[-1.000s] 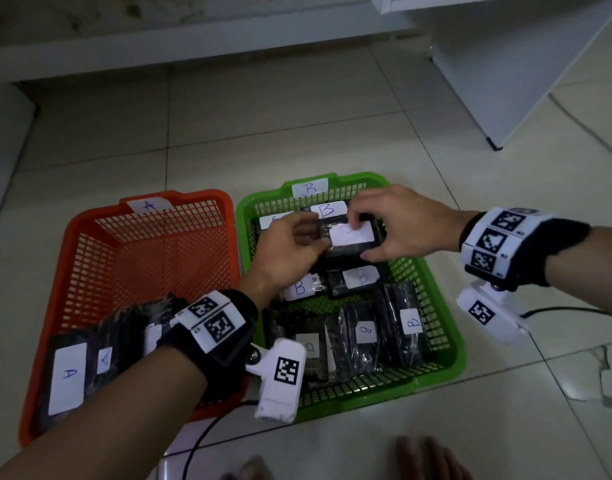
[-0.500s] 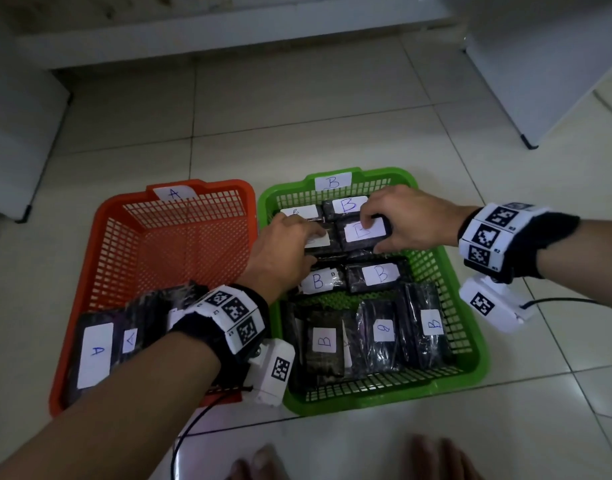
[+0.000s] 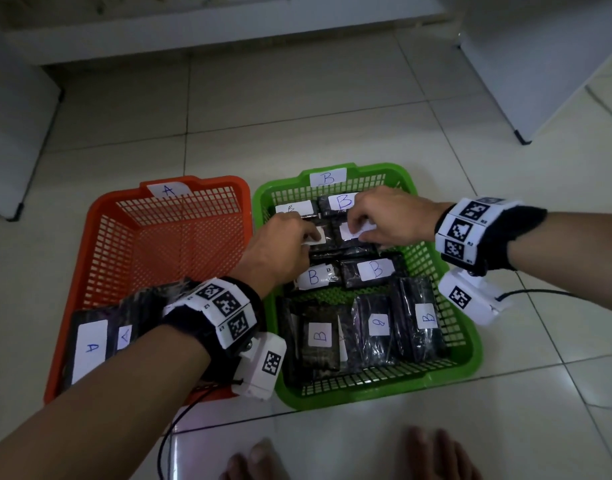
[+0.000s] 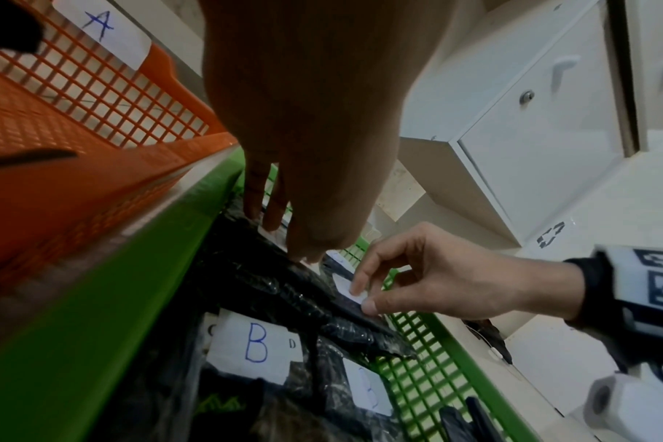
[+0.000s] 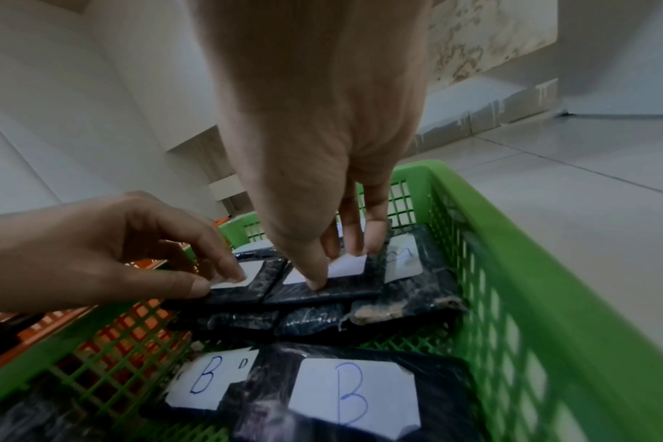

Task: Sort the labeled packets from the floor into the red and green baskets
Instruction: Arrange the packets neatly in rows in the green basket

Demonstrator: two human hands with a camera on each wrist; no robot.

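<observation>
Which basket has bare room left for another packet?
The red basket: its far half, between the A tag and the A packets at the near end, is bare mesh. The green basket is crowded with B packets and both hands.

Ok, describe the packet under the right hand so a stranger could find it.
Start at the green basket marked B, beside the red one. In its far half, two dark packets lie side by side atop others. It is the right-hand packet; the right hand rests on its white label, hiding the letter.
</observation>
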